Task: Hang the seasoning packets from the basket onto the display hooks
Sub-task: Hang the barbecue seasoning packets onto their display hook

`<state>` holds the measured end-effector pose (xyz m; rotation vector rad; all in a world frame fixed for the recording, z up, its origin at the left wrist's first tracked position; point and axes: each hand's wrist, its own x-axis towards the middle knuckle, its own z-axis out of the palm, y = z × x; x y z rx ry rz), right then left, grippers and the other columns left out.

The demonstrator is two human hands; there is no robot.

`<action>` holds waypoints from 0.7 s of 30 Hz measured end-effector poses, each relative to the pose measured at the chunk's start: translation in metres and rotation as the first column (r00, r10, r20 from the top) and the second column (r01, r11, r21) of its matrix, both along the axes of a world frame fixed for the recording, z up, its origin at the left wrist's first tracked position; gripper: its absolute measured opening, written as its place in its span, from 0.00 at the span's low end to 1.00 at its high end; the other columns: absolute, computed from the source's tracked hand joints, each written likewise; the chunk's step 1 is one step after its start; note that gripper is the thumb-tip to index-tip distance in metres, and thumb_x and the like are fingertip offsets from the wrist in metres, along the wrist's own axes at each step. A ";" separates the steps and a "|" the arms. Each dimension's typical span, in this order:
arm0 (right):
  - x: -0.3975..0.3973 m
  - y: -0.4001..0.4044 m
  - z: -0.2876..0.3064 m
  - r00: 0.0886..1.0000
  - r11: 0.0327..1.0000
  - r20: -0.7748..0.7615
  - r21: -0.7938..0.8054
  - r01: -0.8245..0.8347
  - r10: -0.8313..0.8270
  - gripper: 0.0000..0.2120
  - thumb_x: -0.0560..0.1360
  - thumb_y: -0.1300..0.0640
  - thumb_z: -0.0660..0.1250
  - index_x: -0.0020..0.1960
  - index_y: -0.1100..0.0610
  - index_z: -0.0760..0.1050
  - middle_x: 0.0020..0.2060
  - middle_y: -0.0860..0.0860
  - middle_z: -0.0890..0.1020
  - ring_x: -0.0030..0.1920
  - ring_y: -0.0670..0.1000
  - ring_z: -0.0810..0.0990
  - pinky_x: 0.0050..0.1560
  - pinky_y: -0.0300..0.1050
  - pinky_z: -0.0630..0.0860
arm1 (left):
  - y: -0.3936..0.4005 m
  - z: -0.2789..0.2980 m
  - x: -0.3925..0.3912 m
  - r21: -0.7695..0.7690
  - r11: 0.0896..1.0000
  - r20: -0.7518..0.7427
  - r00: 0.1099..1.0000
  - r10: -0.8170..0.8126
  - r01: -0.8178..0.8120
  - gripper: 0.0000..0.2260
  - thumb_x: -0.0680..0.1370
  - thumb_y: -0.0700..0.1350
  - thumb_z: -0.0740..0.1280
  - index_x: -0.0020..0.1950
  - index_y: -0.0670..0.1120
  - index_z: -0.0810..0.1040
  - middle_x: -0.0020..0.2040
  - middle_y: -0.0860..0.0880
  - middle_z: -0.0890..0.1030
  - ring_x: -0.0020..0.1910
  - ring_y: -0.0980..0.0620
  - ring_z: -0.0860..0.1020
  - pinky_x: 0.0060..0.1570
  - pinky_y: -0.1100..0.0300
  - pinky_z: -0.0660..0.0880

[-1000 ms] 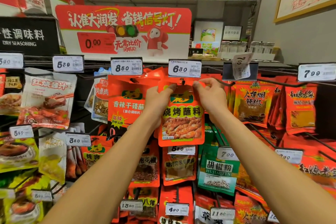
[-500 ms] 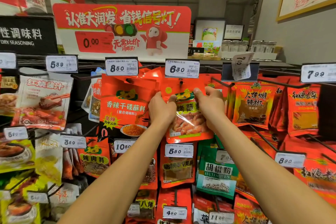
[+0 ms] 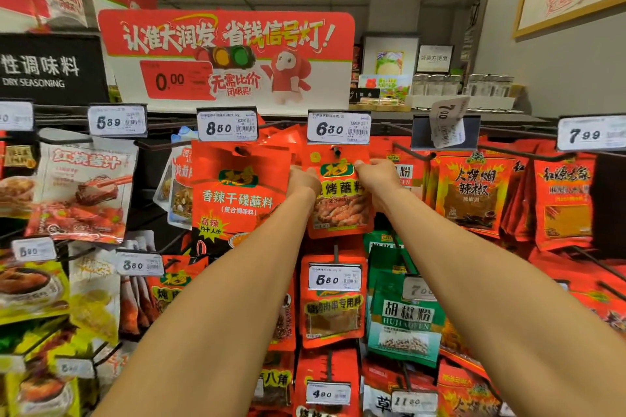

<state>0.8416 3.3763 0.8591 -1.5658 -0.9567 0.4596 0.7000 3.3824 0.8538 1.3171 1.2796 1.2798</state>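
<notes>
An orange-red seasoning packet (image 3: 340, 203) with a picture of grilled skewers hangs on the display hook (image 3: 335, 150) under the 6.80 price tag (image 3: 338, 128). The hook's tip shows through the hole at the packet's top. My left hand (image 3: 303, 179) grips the packet's upper left edge. My right hand (image 3: 377, 176) pinches its upper right edge. Both arms reach up from below. The basket is out of view.
Rows of hooks carry other packets: a larger red packet (image 3: 237, 193) to the left under the 8.50 tag, red chilli packets (image 3: 471, 189) to the right, a green pepper packet (image 3: 404, 318) below. A red promotional sign (image 3: 227, 54) stands above the rack.
The packet was held out in front of the hook, then pushed back and up onto it. It now hangs flat on the hook with both hands at its upper edges.
</notes>
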 end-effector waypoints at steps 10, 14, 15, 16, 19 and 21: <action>0.010 -0.080 -0.029 0.999 0.997 0.038 0.072 0.030 -0.033 0.08 0.81 0.55 0.63 0.53 0.52 0.81 0.54 0.57 0.85 0.53 0.58 0.84 0.58 0.55 0.81 | -0.052 -0.020 -0.016 0.211 0.977 -0.158 0.987 0.023 0.012 0.20 0.81 0.46 0.65 0.72 0.43 0.74 0.69 0.46 0.78 0.68 0.45 0.75 0.66 0.54 0.72; 0.014 -0.133 -0.028 0.970 0.973 -0.155 0.164 -0.161 0.187 0.09 0.81 0.64 0.61 0.46 0.58 0.78 0.33 0.55 0.83 0.26 0.47 0.81 0.26 0.37 0.76 | -0.089 -0.025 -0.033 0.287 0.954 -0.102 0.993 -0.064 0.091 0.13 0.81 0.45 0.66 0.64 0.46 0.80 0.63 0.45 0.83 0.57 0.48 0.82 0.60 0.55 0.76; 0.018 -0.149 -0.029 0.961 0.964 -0.159 0.180 -0.197 0.226 0.09 0.81 0.64 0.61 0.44 0.59 0.78 0.31 0.55 0.83 0.24 0.48 0.80 0.24 0.36 0.75 | -0.099 -0.027 -0.039 0.276 0.953 -0.050 0.992 -0.112 0.121 0.08 0.82 0.44 0.65 0.58 0.49 0.82 0.56 0.46 0.85 0.52 0.48 0.84 0.57 0.53 0.79; 0.023 -0.166 -0.032 0.949 0.954 -0.174 0.196 -0.227 0.261 0.10 0.81 0.64 0.62 0.44 0.60 0.78 0.29 0.55 0.82 0.24 0.49 0.80 0.23 0.36 0.75 | -0.111 -0.029 -0.044 0.270 0.950 -0.015 0.987 -0.157 0.155 0.07 0.82 0.43 0.64 0.53 0.50 0.82 0.50 0.47 0.87 0.48 0.48 0.85 0.52 0.53 0.81; 0.046 -0.210 -0.050 0.916 0.938 -0.238 0.207 -0.277 0.323 0.09 0.80 0.63 0.63 0.44 0.62 0.78 0.28 0.55 0.81 0.25 0.51 0.79 0.24 0.38 0.74 | -0.143 -0.044 -0.055 0.223 0.940 0.084 0.956 -0.282 0.258 0.09 0.83 0.41 0.62 0.51 0.46 0.82 0.43 0.47 0.87 0.39 0.50 0.85 0.40 0.60 0.81; 0.061 -0.233 -0.068 0.893 0.938 -0.302 0.199 -0.284 0.334 0.09 0.80 0.63 0.63 0.43 0.62 0.78 0.27 0.56 0.80 0.24 0.52 0.78 0.23 0.38 0.73 | -0.163 -0.063 -0.054 0.160 0.939 0.151 0.932 -0.329 0.305 0.09 0.83 0.41 0.62 0.50 0.44 0.82 0.41 0.46 0.86 0.36 0.51 0.84 0.37 0.62 0.80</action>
